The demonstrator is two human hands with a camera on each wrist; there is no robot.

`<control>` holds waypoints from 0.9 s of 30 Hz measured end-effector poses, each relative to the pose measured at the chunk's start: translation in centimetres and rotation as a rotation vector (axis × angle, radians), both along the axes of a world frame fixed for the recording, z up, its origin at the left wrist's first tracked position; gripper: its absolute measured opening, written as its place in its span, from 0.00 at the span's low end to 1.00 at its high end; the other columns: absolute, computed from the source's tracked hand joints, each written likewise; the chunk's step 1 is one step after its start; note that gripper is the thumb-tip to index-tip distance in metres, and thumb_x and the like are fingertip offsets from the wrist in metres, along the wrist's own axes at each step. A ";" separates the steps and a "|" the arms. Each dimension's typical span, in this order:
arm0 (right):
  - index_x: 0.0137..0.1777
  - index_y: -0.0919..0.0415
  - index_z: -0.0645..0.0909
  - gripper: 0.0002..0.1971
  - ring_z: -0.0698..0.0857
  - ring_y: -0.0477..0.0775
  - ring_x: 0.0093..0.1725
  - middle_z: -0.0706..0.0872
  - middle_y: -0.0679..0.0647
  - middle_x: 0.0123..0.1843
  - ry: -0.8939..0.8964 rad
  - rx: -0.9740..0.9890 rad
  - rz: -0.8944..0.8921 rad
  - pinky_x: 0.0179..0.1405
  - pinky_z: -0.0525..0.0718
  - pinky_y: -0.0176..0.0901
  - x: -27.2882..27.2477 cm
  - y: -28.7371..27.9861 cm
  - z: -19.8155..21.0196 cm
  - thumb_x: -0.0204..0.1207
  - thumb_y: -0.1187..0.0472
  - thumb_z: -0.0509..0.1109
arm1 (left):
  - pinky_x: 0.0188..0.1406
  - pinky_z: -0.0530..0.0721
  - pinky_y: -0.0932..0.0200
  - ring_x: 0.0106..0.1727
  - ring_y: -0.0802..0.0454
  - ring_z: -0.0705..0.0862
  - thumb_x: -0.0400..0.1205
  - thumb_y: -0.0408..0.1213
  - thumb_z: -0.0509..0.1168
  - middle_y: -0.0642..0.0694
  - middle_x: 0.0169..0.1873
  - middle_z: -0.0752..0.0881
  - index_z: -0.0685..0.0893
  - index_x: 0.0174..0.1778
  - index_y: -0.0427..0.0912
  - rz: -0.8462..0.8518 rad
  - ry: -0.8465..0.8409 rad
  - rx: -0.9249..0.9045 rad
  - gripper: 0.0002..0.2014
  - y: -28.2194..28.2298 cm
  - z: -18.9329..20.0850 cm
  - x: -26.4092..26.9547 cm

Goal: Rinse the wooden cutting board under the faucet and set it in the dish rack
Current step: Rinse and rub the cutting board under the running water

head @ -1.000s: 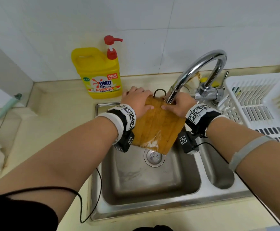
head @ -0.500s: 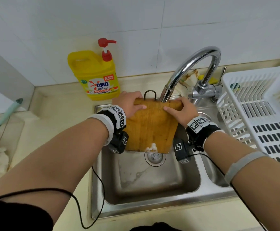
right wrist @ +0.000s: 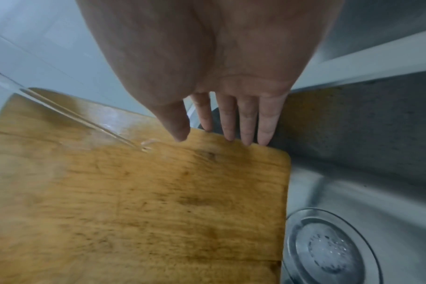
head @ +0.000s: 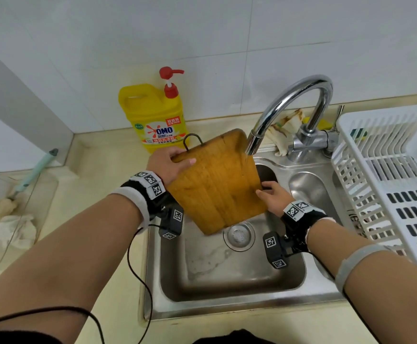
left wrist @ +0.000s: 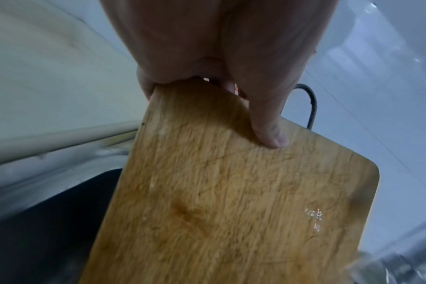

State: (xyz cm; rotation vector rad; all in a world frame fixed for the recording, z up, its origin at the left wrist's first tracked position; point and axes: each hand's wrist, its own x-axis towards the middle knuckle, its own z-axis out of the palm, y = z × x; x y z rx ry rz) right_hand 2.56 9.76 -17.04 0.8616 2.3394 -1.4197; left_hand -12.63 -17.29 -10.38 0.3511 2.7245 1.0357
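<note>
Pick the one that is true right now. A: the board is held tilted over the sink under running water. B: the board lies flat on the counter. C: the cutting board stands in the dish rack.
A: both hands hold the cutting board tilted over the sink, and water from the faucet hits it.

A steel sink [head: 227, 307] is set into the beige table [head: 108, 170]. A yellow soap bottle [head: 154, 120] is stood by the wall, a white dish rack [head: 388, 175] at the right, a crumpled cloth [head: 14, 229] at the left.
</note>
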 end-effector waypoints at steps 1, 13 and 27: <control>0.83 0.58 0.66 0.30 0.81 0.65 0.73 0.78 0.63 0.77 -0.011 0.002 -0.006 0.73 0.80 0.62 0.2 0.0 -0.2 0.84 0.49 0.67 | 0.56 0.84 0.51 0.52 0.50 0.87 0.75 0.57 0.74 0.51 0.49 0.90 0.90 0.55 0.47 0.022 -0.010 0.035 0.20 -0.5 0.0 0.1; 0.85 0.58 0.62 0.32 0.80 0.62 0.74 0.78 0.61 0.78 0.073 0.017 0.075 0.72 0.78 0.53 0.8 -1.1 1.0 0.84 0.52 0.68 | 0.38 0.78 0.68 0.44 0.62 0.86 0.76 0.54 0.75 0.53 0.45 0.90 0.90 0.52 0.48 0.229 -0.086 0.237 0.15 -4.3 0.7 2.5; 0.48 0.59 0.86 0.18 0.90 0.49 0.46 0.93 0.51 0.42 0.284 -0.211 0.122 0.50 0.88 0.39 -5.0 -3.1 5.9 0.81 0.79 0.59 | 0.57 0.88 0.46 0.49 0.52 0.88 0.72 0.58 0.77 0.54 0.45 0.90 0.90 0.49 0.54 0.169 -0.072 0.051 0.16 -1.8 0.0 5.0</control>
